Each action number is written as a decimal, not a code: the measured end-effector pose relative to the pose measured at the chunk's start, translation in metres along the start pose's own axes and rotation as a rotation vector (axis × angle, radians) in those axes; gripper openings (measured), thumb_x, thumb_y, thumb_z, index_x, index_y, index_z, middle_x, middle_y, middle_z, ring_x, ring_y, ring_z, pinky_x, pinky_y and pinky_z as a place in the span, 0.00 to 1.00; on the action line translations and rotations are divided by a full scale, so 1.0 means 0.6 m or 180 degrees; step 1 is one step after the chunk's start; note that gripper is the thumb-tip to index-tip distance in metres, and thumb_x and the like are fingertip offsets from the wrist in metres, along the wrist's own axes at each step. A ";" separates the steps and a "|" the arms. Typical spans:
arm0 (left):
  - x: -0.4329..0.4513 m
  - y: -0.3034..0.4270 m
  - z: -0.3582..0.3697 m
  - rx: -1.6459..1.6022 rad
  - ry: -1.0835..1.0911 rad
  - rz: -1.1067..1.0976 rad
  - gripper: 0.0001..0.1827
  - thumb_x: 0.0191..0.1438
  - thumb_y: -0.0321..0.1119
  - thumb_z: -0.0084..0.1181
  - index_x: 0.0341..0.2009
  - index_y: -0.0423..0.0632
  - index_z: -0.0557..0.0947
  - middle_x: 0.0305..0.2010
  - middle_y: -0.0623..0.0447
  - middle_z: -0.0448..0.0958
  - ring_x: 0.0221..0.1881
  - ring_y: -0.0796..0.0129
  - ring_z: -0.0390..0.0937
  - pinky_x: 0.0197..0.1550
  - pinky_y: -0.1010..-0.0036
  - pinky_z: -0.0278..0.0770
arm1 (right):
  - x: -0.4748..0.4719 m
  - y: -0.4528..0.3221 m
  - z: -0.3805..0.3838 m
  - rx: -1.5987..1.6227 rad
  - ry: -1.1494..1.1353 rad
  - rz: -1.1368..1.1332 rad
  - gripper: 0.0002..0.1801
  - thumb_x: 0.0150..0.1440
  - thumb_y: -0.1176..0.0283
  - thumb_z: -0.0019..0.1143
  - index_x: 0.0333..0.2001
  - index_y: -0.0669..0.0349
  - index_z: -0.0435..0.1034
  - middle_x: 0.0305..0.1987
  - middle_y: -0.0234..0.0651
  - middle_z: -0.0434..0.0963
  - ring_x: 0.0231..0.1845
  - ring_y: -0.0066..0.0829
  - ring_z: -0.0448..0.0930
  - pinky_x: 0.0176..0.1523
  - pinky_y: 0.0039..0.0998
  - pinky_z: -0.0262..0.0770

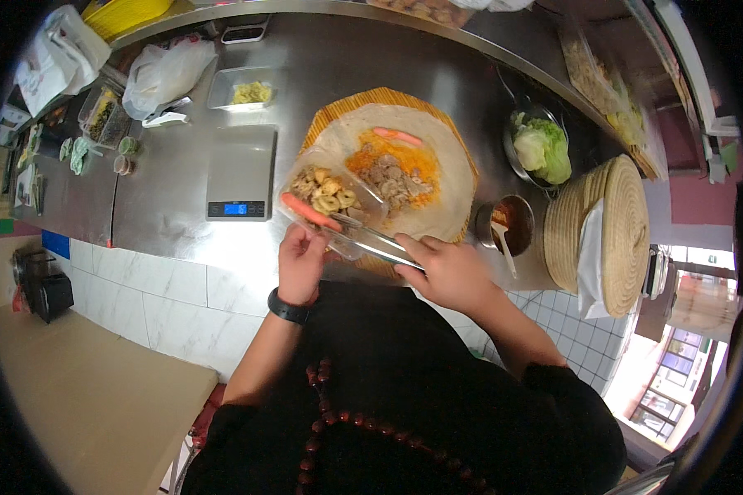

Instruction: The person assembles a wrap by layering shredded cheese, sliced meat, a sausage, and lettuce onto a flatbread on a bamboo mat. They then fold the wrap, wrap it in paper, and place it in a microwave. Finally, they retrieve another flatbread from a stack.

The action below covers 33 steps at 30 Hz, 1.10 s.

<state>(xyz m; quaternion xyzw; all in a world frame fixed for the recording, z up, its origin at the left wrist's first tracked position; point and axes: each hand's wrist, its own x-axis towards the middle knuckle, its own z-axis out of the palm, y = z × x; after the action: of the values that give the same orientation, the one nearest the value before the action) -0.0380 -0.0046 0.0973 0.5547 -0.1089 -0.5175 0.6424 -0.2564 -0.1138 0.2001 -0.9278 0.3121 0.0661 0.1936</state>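
Observation:
My left hand (302,255) holds the near edge of a clear plastic container (376,203), tilted over the near left part of a flatbread (458,185). Inside are ring-shaped pieces (334,201), other chopped food and a pink sausage (309,211). Metal tongs (387,246) are in my right hand (449,270), their tips at the sausage's right end; whether they pinch it I cannot tell. The flatbread lies on a slatted wooden board (381,96). Sliced meat (393,185), an orange layer (362,154) and another pink sausage (398,136) rest on it.
Left of the board are a digital scale (243,164) and a container of yellow food (218,93). To the right stand a bowl of lettuce (542,148), a sauce pot (523,226) with a white utensil, and a woven basket (569,229). A raised shelf edge (322,9) runs behind.

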 end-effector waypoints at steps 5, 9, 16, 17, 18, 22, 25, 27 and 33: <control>-0.024 -0.032 -0.023 -0.0189 0.0335 -0.0331 0.06 0.66 0.29 0.53 0.34 0.50 0.75 0.38 0.56 0.76 0.41 0.69 0.79 0.44 0.63 0.87 | 0.000 0.019 0.030 0.0186 -0.0133 -0.0269 0.26 0.63 0.53 0.57 0.59 0.55 0.71 0.34 0.40 0.82 0.31 0.44 0.85 0.34 0.43 0.82; -0.036 -0.013 -0.023 -0.0215 0.0489 -0.0463 0.08 0.66 0.30 0.53 0.32 0.50 0.74 0.36 0.58 0.73 0.40 0.71 0.76 0.45 0.62 0.86 | -0.011 0.015 0.042 0.0330 -0.0053 -0.0243 0.27 0.63 0.53 0.57 0.60 0.55 0.71 0.36 0.40 0.83 0.33 0.43 0.85 0.36 0.43 0.83; -0.017 0.009 -0.043 -0.0252 0.0313 -0.0302 0.07 0.65 0.29 0.52 0.31 0.50 0.74 0.36 0.59 0.72 0.40 0.72 0.74 0.47 0.61 0.85 | 0.034 0.141 0.010 0.0235 0.0607 0.0726 0.28 0.62 0.54 0.61 0.61 0.56 0.73 0.45 0.50 0.83 0.40 0.50 0.84 0.44 0.45 0.81; -0.009 0.004 -0.047 -0.0267 0.0293 -0.0313 0.07 0.65 0.30 0.52 0.31 0.50 0.74 0.36 0.59 0.72 0.40 0.71 0.74 0.47 0.60 0.85 | 0.074 0.171 -0.001 -0.0213 0.0323 0.1208 0.28 0.62 0.54 0.60 0.62 0.54 0.73 0.46 0.50 0.83 0.41 0.50 0.85 0.45 0.44 0.81; -0.002 0.003 -0.048 -0.0285 0.0257 -0.0326 0.07 0.64 0.30 0.53 0.31 0.50 0.74 0.36 0.59 0.72 0.40 0.71 0.75 0.48 0.59 0.85 | 0.107 0.208 0.007 -0.0414 0.0452 0.1213 0.28 0.62 0.53 0.60 0.62 0.52 0.73 0.47 0.49 0.83 0.42 0.50 0.84 0.46 0.44 0.81; 0.007 0.023 -0.031 -0.0143 0.0325 -0.0458 0.07 0.64 0.30 0.53 0.31 0.50 0.74 0.37 0.59 0.73 0.41 0.70 0.76 0.47 0.58 0.85 | 0.167 0.331 0.037 -0.0924 0.0256 0.0799 0.28 0.65 0.49 0.52 0.65 0.47 0.69 0.44 0.43 0.84 0.44 0.47 0.85 0.47 0.48 0.82; 0.004 0.015 -0.053 -0.0176 0.0229 -0.0362 0.07 0.64 0.30 0.54 0.31 0.50 0.75 0.37 0.58 0.74 0.41 0.69 0.76 0.47 0.59 0.85 | 0.168 0.377 0.045 -0.0919 0.0320 0.0477 0.27 0.66 0.49 0.51 0.66 0.43 0.68 0.47 0.39 0.84 0.44 0.46 0.85 0.48 0.48 0.82; 0.003 0.014 -0.061 -0.0222 0.0321 -0.0413 0.07 0.64 0.30 0.54 0.31 0.49 0.75 0.37 0.58 0.74 0.41 0.69 0.76 0.46 0.59 0.85 | 0.169 0.386 0.042 -0.0997 0.0027 0.0491 0.26 0.66 0.50 0.51 0.66 0.41 0.68 0.50 0.37 0.83 0.44 0.46 0.85 0.47 0.47 0.82; -0.013 0.011 -0.057 -0.0179 0.0545 -0.0367 0.07 0.67 0.33 0.52 0.36 0.46 0.76 0.39 0.56 0.74 0.43 0.67 0.77 0.50 0.53 0.85 | 0.081 0.342 0.016 -0.0730 -0.0229 0.0091 0.26 0.66 0.52 0.52 0.67 0.41 0.68 0.50 0.38 0.82 0.43 0.46 0.85 0.45 0.46 0.82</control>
<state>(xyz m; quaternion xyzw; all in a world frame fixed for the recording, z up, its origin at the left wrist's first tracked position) -0.0133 0.0213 0.0940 0.5840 -0.0070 -0.5072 0.6337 -0.3418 -0.2864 0.1143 -0.9363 0.3085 0.1374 0.0963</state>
